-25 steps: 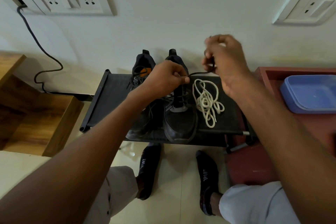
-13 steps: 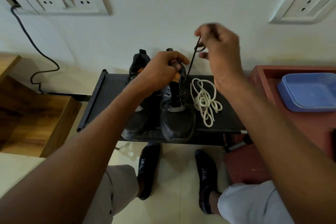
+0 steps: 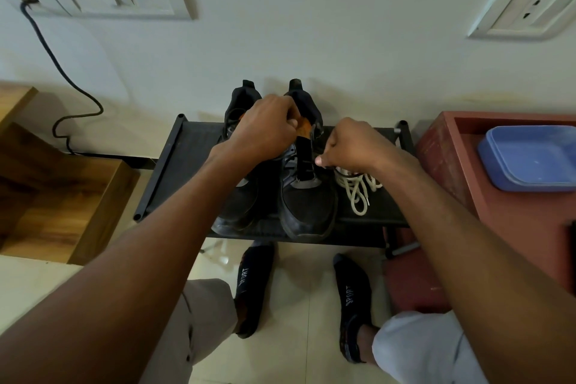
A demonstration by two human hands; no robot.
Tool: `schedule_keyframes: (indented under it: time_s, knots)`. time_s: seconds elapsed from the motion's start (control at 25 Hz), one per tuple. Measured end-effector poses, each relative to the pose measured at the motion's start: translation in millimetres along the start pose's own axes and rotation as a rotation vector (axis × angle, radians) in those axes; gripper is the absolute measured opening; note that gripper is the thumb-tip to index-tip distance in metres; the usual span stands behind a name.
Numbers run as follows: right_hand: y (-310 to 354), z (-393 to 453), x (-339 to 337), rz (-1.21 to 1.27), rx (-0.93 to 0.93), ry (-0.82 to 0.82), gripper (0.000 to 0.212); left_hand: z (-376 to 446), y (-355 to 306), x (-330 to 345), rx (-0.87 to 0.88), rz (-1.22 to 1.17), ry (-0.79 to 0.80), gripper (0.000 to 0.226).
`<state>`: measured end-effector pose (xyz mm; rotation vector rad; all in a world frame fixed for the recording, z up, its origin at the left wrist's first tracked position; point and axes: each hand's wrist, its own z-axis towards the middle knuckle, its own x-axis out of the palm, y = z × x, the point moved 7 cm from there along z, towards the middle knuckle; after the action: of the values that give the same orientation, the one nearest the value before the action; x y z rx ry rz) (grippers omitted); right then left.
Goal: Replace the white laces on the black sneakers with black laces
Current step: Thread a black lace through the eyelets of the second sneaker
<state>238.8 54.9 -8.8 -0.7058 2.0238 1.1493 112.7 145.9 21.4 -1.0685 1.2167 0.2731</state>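
Feet (image 3: pixel 254 290): in dark socks at the lower centre of the frame, planted on the pale floor just short of the rack, likely to bring both arms square over the work.

Rack (image 3: pixel 174 172): low black shelf across the middle of the frame, set against the wall; serves as the bench for the job.

Right-hand sneaker (image 3: pixel 307 206): black, toe toward the viewer, centre of the frame on the rack; tongue standing up and eyelets exposed, so evidently the one being laced.

Left-hand sneaker (image 3: pixel 237 203): black, touching its partner's side, largely hidden under the left forearm; lacing cannot be told.

White laces (image 3: pixel 358 193): loose heap on the rack just right of the worked sneaker, already out and parked clear of the eyelets.

Right hand (image 3: pixel 355 147): right of centre, curled, thumb and forefinger pinching the black lace (image 3: pixel 346 176) beside the eyelet row; a dark strand trails over the white heap. Grip low and close, probably to feed the tip through an eyelet.

Left hand (image 3: pixel 268 128): just above centre, fingers curled round the collar and tongue of the worked sneaker, apparently holding it open and steady against the other hand's pull.

Progress: by judgement, midway; white laces off, black lacing under way on one sneaker.

Blue tray (image 3: pixel 526 159): on a reddish cabinet at the right edge, well apart.

Wall: sockets at upper left and upper right; a dark cable drops from the upper left.
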Motion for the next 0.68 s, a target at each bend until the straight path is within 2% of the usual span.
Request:
schedule_keyframes:
  time_s: [0.16,0.2,0.24,0.4,0.48,0.6,0.68]
  knots:
    - [20.1,-17.6,-50.3,0.741,-0.139,-0.242,0.024,-0.8,14.4,-1.3,-0.080,0.010,0.028,0.010]
    - [20.0,-18.3,-54.9,0.828,-0.146,-0.268,0.021,-1.8,16.2,-1.6,-0.087,0.017,0.042,0.009]
    - [18.6,-16.9,-53.8,0.807,-0.128,-0.269,0.021,-2.7,16.3,-1.3,-0.089,0.035,0.059,0.010]
    - [4.1,-0.7,-14.8,0.203,-0.021,-0.099,0.032,-7.7,13.2,11.0,-0.069,0.130,0.191,0.017]
    - [0.9,3.8,-0.5,0.007,-0.010,-0.055,0.035,-12.0,14.5,22.0,-0.063,0.189,0.290,0.027]
    - [-0.1,7.3,4.0,-0.015,-0.002,-0.087,0.028,-15.3,19.5,24.0,-0.072,0.184,0.336,0.031]
    - [-3.0,7.2,2.2,0.039,0.017,-0.086,0.022,-14.6,24.5,20.1,-0.072,0.176,0.319,0.024]
